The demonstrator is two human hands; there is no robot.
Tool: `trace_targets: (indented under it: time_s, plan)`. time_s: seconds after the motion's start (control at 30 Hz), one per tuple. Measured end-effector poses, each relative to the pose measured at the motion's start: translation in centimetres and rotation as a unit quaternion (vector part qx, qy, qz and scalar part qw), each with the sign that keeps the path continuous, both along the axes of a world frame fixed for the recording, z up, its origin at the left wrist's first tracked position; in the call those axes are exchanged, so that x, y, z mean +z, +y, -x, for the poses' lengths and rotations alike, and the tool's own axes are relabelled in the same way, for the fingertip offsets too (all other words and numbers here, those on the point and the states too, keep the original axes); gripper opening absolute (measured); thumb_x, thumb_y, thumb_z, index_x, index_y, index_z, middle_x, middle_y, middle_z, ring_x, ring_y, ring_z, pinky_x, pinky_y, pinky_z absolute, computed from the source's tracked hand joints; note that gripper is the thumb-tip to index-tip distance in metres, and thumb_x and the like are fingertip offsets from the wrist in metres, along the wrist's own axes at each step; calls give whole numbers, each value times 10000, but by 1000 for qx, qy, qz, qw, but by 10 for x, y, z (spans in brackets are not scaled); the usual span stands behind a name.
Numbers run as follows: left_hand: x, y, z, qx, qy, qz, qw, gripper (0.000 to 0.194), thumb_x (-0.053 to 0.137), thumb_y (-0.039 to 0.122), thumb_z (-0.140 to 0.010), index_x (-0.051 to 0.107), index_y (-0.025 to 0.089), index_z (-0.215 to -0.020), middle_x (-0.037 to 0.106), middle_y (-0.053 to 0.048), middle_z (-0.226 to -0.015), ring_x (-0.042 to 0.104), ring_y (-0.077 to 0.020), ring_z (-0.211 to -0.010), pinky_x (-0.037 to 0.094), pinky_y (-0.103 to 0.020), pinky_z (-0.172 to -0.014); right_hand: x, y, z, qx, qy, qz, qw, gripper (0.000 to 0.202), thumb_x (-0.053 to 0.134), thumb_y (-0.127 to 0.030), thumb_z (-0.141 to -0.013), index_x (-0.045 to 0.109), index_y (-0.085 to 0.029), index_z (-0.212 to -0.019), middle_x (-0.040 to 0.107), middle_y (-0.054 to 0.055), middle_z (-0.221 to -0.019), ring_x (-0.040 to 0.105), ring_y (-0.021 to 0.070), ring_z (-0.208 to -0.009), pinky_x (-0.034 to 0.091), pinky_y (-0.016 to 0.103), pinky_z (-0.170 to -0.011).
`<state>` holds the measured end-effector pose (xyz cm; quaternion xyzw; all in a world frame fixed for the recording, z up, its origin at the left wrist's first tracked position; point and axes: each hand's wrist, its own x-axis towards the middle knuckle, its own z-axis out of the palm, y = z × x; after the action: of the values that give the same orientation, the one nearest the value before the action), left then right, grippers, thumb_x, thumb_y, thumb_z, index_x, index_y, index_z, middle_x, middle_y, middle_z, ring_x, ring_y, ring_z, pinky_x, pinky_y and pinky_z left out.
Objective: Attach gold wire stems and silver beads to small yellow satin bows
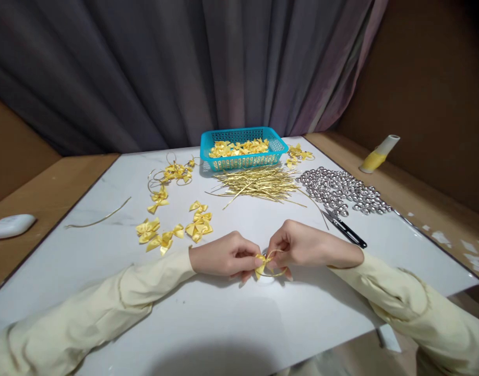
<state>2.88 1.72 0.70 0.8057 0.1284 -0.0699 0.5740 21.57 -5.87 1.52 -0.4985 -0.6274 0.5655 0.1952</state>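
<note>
My left hand (226, 256) pinches a yellow ribbon bow (259, 270) just above the white tabletop. Close against it, my right hand (300, 244) has its fingers closed on a thin gold cord (277, 274), which curves in a loop from the bow. A small shiny silver piece shows partly behind the bow; the fingers hide most of it. Left of my hands lie loose yellow bows (199, 225) and more yellow bows (147, 230). Beyond my hands is a heap of cut gold cords (259, 184).
A blue basket (243, 163) of yellow bows stands at the back. Bows with looped cords (177, 171) lie left of it. Silver bell-like beads (337, 189) and black thread snips (347, 228) are on the right. A single cord (102, 216) lies left; a yellow thread spool (376, 156) stands far right.
</note>
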Motion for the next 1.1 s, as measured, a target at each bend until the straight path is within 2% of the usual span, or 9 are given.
trace_targets:
  time_s: [0.2, 0.4, 0.63, 0.7, 0.83, 0.9, 0.97, 1.03, 1.1]
  plan:
    - [-2, 0, 2, 10, -20, 2, 1000, 337, 431, 358, -879, 542, 108, -682, 514, 26, -480, 393, -37, -373, 323, -141, -391, -4, 2, -3, 15, 14, -6, 1000, 168, 562, -200, -705, 692, -95, -726, 646, 35, -567, 581, 122, -531, 433, 205, -528]
    - [-4, 0, 4, 20, -24, 13, 999, 334, 433, 346, -879, 526, 110, -661, 502, 28, -469, 390, -35, -363, 319, -144, -387, -2, 4, -4, 17, 34, -8, 999, 184, 544, -192, -730, 699, -102, -775, 661, 35, -593, 584, 122, -554, 439, 212, -557]
    - [-3, 0, 4, 45, -17, 24, 999, 318, 457, 341, -865, 518, 115, -650, 485, 34, -450, 378, -36, -358, 314, -141, -381, 15, 10, -19, -47, -10, -39, 998, 176, 556, -253, -753, 676, -132, -800, 674, 26, -651, 449, 69, -446, 301, 194, -418]
    - [-3, 1, 4, 45, -17, 30, 998, 318, 463, 346, -860, 518, 116, -647, 482, 35, -447, 380, -36, -357, 315, -139, -379, 20, 10, -24, -56, 2, -27, 998, 166, 578, -264, -745, 656, -130, -806, 663, 23, -632, 396, 53, -415, 273, 193, -400]
    - [-2, 0, 3, 50, -18, 28, 998, 328, 479, 355, -849, 513, 119, -622, 485, 35, -439, 385, -38, -354, 318, -140, -379, 28, 7, -32, -58, 75, 13, 995, 254, 594, -278, -756, 601, -142, -971, 651, 5, -612, 286, 26, -356, 214, 188, -355]
    - [-2, 0, 3, 57, -14, 26, 998, 333, 485, 355, -846, 513, 118, -613, 481, 38, -433, 378, -37, -349, 313, -142, -378, 30, 5, -35, -51, 131, 34, 989, 260, 599, -273, -761, 587, -148, -990, 662, 12, -638, 315, 23, -342, 230, 186, -347]
    - [-2, -1, 3, 62, -10, 30, 998, 327, 484, 350, -847, 519, 114, -623, 479, 40, -433, 369, -34, -344, 306, -143, -375, 33, 3, -38, -37, 188, 53, 980, 202, 590, -256, -772, 599, -138, -935, 676, 34, -685, 413, 31, -358, 313, 186, -377]
    - [-2, -1, 3, 64, -7, 39, 997, 317, 474, 342, -854, 528, 109, -645, 482, 39, -436, 369, -35, -343, 307, -144, -374, 36, 0, -39, -21, 233, 66, 970, 162, 563, -236, -794, 620, -124, -897, 689, 64, -757, 542, 67, -439, 426, 209, -476]
    - [-2, -2, 3, 68, -7, 42, 997, 322, 461, 340, -859, 529, 105, -650, 493, 32, -444, 374, -36, -342, 310, -146, -373, 39, -3, -39, -2, 265, 81, 961, 182, 535, -224, -813, 637, -127, -929, 692, 91, -882, 648, 132, -623, 495, 261, -634]
